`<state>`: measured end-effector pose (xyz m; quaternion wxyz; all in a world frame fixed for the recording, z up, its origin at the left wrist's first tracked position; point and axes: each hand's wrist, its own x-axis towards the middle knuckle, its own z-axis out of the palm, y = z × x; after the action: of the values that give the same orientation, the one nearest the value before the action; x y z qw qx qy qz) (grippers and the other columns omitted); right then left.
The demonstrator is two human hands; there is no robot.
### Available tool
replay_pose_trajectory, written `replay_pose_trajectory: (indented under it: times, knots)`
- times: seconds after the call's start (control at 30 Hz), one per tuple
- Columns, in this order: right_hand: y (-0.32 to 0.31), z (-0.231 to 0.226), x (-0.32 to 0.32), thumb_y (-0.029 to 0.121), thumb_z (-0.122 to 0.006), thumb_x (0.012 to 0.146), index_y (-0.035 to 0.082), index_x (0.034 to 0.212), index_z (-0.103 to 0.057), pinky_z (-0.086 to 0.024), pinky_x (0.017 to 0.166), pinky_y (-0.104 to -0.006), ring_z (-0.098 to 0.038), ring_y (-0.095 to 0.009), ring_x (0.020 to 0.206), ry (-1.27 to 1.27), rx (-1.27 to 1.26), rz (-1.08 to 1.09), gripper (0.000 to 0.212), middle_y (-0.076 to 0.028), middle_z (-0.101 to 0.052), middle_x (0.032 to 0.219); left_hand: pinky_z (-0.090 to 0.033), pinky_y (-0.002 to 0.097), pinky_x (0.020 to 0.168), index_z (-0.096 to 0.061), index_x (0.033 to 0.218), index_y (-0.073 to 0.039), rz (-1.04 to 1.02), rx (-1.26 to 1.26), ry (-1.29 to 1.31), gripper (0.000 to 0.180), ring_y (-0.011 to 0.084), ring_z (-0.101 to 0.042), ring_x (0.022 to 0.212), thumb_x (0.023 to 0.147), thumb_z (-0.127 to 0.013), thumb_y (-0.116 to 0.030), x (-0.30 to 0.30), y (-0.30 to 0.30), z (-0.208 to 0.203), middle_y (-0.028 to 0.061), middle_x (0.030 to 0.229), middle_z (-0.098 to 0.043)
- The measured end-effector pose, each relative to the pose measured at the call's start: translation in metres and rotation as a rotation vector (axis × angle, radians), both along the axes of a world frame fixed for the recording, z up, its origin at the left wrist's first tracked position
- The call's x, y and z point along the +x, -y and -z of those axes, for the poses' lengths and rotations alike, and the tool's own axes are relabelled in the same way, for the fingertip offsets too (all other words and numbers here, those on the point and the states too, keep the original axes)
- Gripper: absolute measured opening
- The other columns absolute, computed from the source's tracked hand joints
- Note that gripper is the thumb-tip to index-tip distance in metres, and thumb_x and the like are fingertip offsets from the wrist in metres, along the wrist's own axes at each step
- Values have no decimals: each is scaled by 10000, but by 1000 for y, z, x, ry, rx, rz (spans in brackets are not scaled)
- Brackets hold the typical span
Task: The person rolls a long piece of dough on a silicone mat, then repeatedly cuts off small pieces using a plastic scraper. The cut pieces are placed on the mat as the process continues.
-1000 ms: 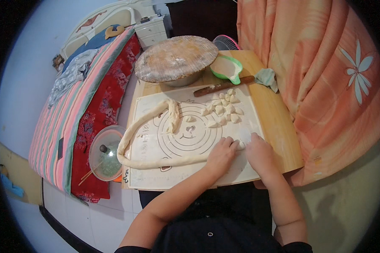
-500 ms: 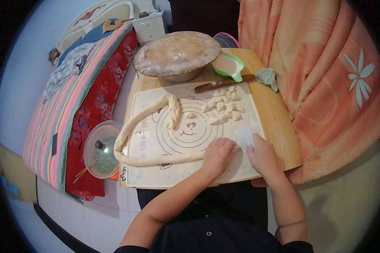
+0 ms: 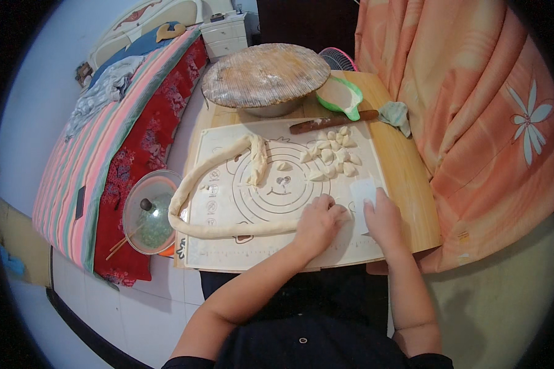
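Observation:
A long rope of dough [image 3: 243, 231] curves around the left part of a pale printed mat [image 3: 277, 247], its far end twisted. My left hand [image 3: 319, 226] lies over the rope's near right end, fingers curled round it and hiding the tip. Just to the right, my right hand [image 3: 385, 220] grips a white dough scraper [image 3: 364, 192], its flat face showing. The scraper stands apart from my left fingertips. Several cut dough pieces [image 3: 327, 156] lie in a cluster beyond my hands, and one single piece [image 3: 282, 166] sits to their left.
Behind the mat are a bowl with a round woven lid [image 3: 266, 75], a green scoop of flour [image 3: 340, 97], a rolling pin [image 3: 332, 122] and a cloth [image 3: 394, 118]. A lidded bowl [image 3: 151, 212] stands left of the wooden board [image 3: 406, 184]. An orange curtain [image 3: 468, 154] hangs right.
The scraper has turned to show more of its face and moved slightly away from my left hand. My left hand stays on the dough rope. The whole view has shifted a little.

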<state>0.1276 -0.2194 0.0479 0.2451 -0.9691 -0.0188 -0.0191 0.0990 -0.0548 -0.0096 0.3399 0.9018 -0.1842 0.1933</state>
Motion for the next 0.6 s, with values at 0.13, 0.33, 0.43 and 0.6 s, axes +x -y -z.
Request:
replay_pose_trajectory:
  times: [0.13,0.33,0.43,0.6]
  knots:
    - [7,-15,-8,207,-570,905,-25,998,-523,-482,772,-547,-622,-475,865,57,97,-37,255,-288,-646,894,-459,404,777,-648,1004,-74,-67,-3,-102,224,287,-601,882,802,-701,-154,12,-10,-1,76,876,-629]
    - [-8,-27,-9,206,-566,910,-17,969,-519,-485,779,-541,-625,-465,857,-32,5,-175,236,-266,-653,896,-443,409,778,-636,892,-76,-95,28,-68,162,279,-608,868,826,-702,-208,19,-12,4,64,852,-645]
    - [-12,-22,-6,185,-549,913,-15,962,-519,-487,789,-538,-629,-459,857,-50,-19,-234,208,-260,-655,895,-442,410,777,-629,875,-74,-84,8,-84,167,281,-607,873,824,-703,-216,21,-12,7,70,857,-645]
    - [-20,-12,3,128,-515,892,-14,958,-523,-490,807,-535,-640,-455,880,-145,-127,-306,157,-254,-658,917,-442,413,780,-625,881,-70,-63,54,-87,162,284,-602,886,828,-693,-207,18,-16,7,84,885,-640]
